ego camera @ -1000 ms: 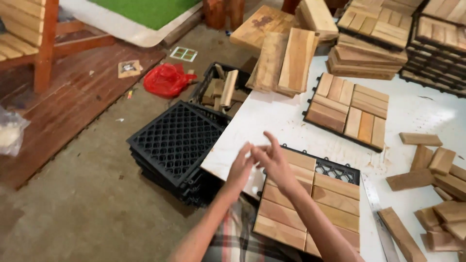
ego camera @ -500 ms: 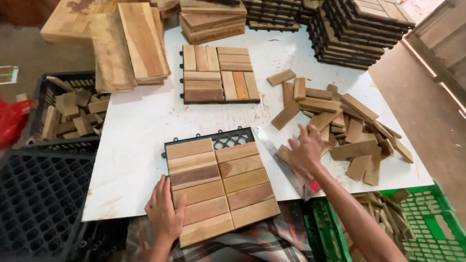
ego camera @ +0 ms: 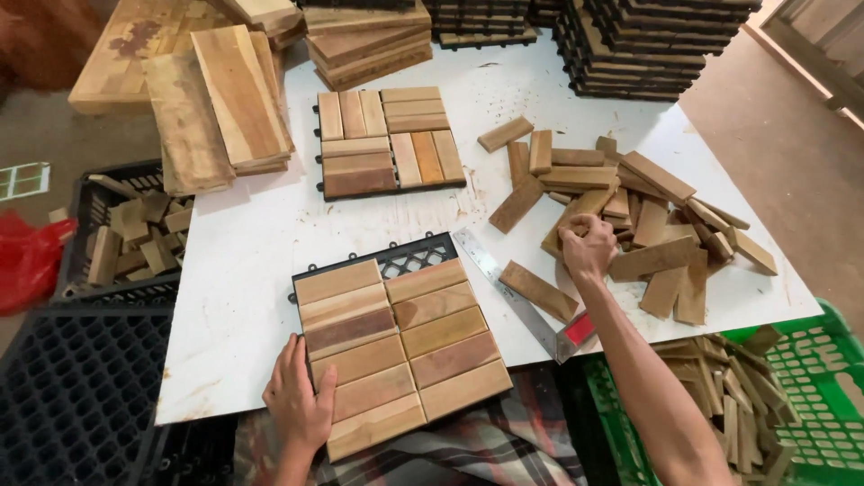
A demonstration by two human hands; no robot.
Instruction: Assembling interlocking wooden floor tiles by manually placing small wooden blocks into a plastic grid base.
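A black plastic grid tile (ego camera: 409,258) lies at the near edge of the white table (ego camera: 252,243), covered with wooden slats (ego camera: 396,346) except for its far right corner. My left hand (ego camera: 299,400) rests flat on the tile's near left corner, fingers spread. My right hand (ego camera: 587,245) reaches into the heap of loose wooden slats (ego camera: 648,202) on the right, fingers curled around the end of one slat (ego camera: 572,213). A single slat (ego camera: 538,290) lies beside a metal ruler (ego camera: 511,292) between tile and heap.
A finished wooden tile (ego camera: 389,139) lies mid-table. Stacked planks (ego camera: 220,99) sit far left, stacked black tiles (ego camera: 652,45) far right. A black crate of wood offcuts (ego camera: 126,238) and black grids (ego camera: 76,396) stand left; a green crate (ego camera: 792,387) with slats stands right.
The view swung from the left side to the table's right. My hands parted: the left now rests on the tile's corner, the right reached into the slat heap and closed on a slat.
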